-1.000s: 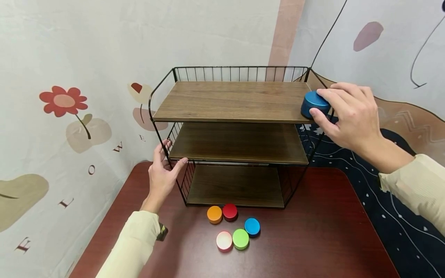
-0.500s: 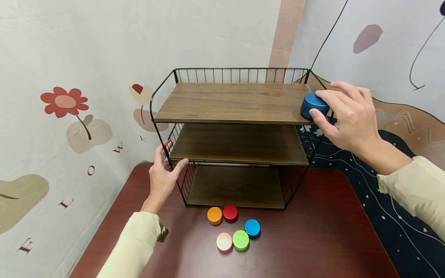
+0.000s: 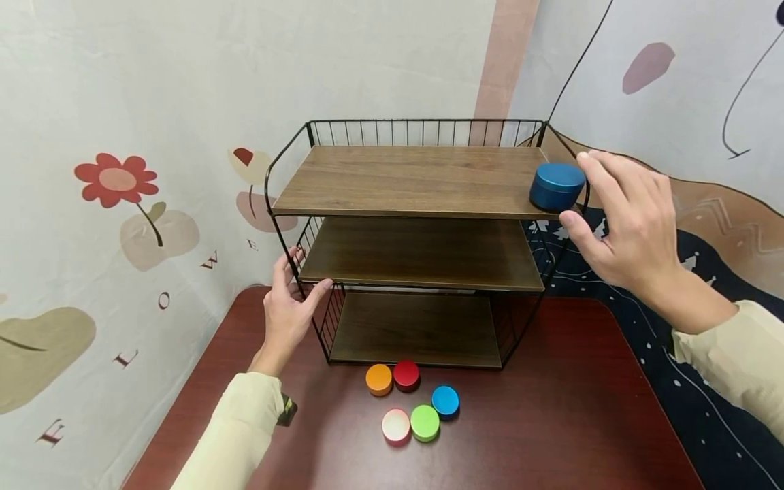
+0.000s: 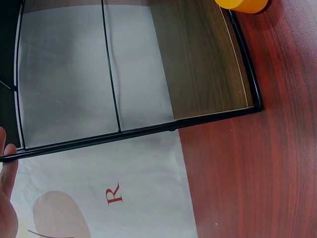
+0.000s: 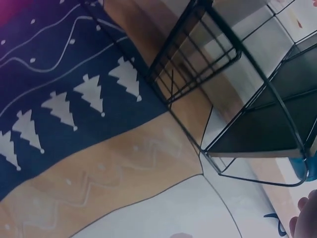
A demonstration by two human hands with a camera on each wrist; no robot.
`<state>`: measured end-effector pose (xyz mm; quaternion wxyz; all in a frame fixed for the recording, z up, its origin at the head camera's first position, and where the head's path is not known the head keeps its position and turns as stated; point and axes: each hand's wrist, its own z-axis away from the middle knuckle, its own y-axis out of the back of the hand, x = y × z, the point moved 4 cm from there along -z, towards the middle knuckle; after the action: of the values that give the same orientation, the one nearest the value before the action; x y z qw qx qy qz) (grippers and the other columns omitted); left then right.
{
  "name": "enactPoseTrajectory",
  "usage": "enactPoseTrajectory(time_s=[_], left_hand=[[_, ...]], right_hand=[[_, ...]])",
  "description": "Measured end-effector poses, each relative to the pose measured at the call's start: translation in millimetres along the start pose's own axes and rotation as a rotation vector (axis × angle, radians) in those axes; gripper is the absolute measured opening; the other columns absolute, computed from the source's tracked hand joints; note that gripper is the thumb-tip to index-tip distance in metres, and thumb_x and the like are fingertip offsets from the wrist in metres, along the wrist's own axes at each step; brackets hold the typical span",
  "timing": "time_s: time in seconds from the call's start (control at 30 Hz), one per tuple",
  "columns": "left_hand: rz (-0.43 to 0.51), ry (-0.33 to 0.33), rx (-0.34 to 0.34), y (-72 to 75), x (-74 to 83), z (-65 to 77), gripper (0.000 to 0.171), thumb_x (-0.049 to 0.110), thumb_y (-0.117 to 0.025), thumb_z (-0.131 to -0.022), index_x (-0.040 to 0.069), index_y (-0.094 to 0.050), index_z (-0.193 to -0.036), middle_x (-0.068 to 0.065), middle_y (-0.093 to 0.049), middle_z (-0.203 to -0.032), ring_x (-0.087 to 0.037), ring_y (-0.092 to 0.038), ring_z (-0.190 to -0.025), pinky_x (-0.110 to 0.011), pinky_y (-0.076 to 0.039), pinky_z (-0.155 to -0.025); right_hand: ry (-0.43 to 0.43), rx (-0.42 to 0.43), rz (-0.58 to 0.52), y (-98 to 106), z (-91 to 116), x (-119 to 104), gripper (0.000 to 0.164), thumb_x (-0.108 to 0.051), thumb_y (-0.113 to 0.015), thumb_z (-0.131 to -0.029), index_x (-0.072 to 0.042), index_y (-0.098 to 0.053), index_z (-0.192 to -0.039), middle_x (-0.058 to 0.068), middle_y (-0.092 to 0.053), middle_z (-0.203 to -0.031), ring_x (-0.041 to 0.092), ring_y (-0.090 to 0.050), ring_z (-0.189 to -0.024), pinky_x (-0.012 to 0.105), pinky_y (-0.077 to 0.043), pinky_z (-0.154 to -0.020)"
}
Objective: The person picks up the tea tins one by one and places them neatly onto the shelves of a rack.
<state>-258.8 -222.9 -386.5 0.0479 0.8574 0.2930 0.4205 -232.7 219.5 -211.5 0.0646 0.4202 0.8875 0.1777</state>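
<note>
A round dark-blue tin stands at the front right corner of the top board of a three-tier rack with black wire sides. Just to its right, my right hand has its thumb and fingers spread apart, with a gap between them and the tin. In the right wrist view only part of the tin shows, above the fingertips. My left hand grips the rack's left side frame at the middle tier, thumb at the shelf's front edge. The left wrist view shows its fingers at the black rail.
On the dark red table, before the rack, lie orange, red, bright-blue, green and pink round tins. A patterned cloth hangs behind the rack.
My right hand has let go of the dark-blue tin and moved slightly right, its fingers spreading. The tin stays on the top board. The left hand keeps its hold on the rack.
</note>
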Motion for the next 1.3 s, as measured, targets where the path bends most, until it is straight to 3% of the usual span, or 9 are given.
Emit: enactPoseTrajectory(time_s=[0.17, 0.3, 0.5, 0.63, 0.7, 0.83, 1.1, 1.3], left_hand=[[-0.007, -0.003, -0.001, 0.7, -0.2, 0.3, 0.079, 0.017, -0.083, -0.083, 0.017, -0.039, -0.149, -0.010, -0.055, -0.143, -0.016, -0.070, -0.079, -0.013, -0.049, -0.067], [-0.004, -0.001, -0.010, 0.3, 0.3, 0.1, 0.079, 0.018, -0.082, -0.084, 0.019, -0.038, -0.150, -0.010, -0.055, -0.143, -0.022, -0.071, -0.077, -0.014, -0.049, -0.066], [0.019, -0.003, -0.016, 0.1, 2.3, -0.8, 0.078, 0.018, -0.081, -0.085, 0.022, -0.038, -0.150, -0.011, -0.054, -0.144, -0.025, -0.071, -0.080, -0.012, -0.048, -0.066], [0.014, 0.004, -0.015, 0.1, 2.2, 0.2, 0.078, 0.018, -0.081, -0.085, 0.023, -0.038, -0.150, -0.008, -0.054, -0.145, -0.026, -0.072, -0.082, -0.012, -0.048, -0.067], [0.014, 0.008, -0.016, -0.1, 1.7, 0.7, 0.078, 0.018, -0.081, -0.085, 0.023, -0.038, -0.150, -0.008, -0.054, -0.145, -0.026, -0.071, -0.081, -0.012, -0.048, -0.067], [0.027, 0.007, -0.017, -0.5, 1.1, 0.6, 0.078, 0.017, -0.081, -0.085, 0.022, -0.038, -0.150, -0.010, -0.054, -0.145, -0.027, -0.071, -0.080, -0.011, -0.047, -0.066], [0.022, 0.008, -0.017, -0.3, 1.7, 0.9, 0.077, 0.018, -0.081, -0.086, 0.023, -0.038, -0.150, -0.005, -0.054, -0.145, -0.026, -0.071, -0.079, -0.011, -0.047, -0.066], [0.000, -0.007, -0.018, -0.6, 2.3, 0.7, 0.078, 0.019, -0.081, -0.086, 0.020, -0.037, -0.151, -0.010, -0.054, -0.144, -0.023, -0.070, -0.075, -0.014, -0.047, -0.063]], right_hand=[[-0.026, 0.046, -0.020, 5, 12, -10, 0.076, -0.066, -0.043, -0.095, -0.001, -0.063, -0.129, 0.022, -0.063, -0.125, 0.043, -0.055, -0.112, 0.036, -0.034, -0.094], [-0.028, 0.069, -0.037, 8, 26, -17, 0.074, -0.064, -0.045, -0.095, 0.001, -0.064, -0.126, 0.021, -0.063, -0.124, 0.043, -0.056, -0.109, 0.034, -0.034, -0.094], [-0.003, 0.034, -0.061, 4, 48, -24, 0.072, -0.062, -0.047, -0.096, 0.002, -0.064, -0.125, 0.023, -0.064, -0.121, 0.046, -0.056, -0.098, 0.050, -0.038, -0.080], [0.021, -0.008, -0.105, -4, 65, -28, 0.068, -0.058, -0.050, -0.097, 0.003, -0.064, -0.124, 0.024, -0.064, -0.120, 0.044, -0.058, -0.100, 0.039, -0.041, -0.089], [0.038, -0.020, -0.138, -9, 74, -32, 0.066, -0.056, -0.052, -0.097, 0.004, -0.064, -0.123, 0.024, -0.065, -0.120, 0.043, -0.060, -0.102, 0.030, -0.038, -0.095], [0.076, -0.029, -0.203, -17, 89, -40, 0.063, -0.051, -0.055, -0.097, 0.006, -0.065, -0.121, 0.024, -0.066, -0.119, 0.042, -0.061, -0.102, 0.024, -0.034, -0.100], [0.102, -0.084, -0.262, -34, 116, -50, 0.059, -0.046, -0.056, -0.098, 0.008, -0.065, -0.120, 0.023, -0.067, -0.121, 0.040, -0.061, -0.101, 0.023, -0.032, -0.104], [0.100, -0.112, -0.277, -46, 135, -55, 0.058, -0.046, -0.057, -0.098, 0.006, -0.066, -0.123, 0.021, -0.067, -0.121, 0.038, -0.062, -0.102, 0.025, -0.036, -0.100]])
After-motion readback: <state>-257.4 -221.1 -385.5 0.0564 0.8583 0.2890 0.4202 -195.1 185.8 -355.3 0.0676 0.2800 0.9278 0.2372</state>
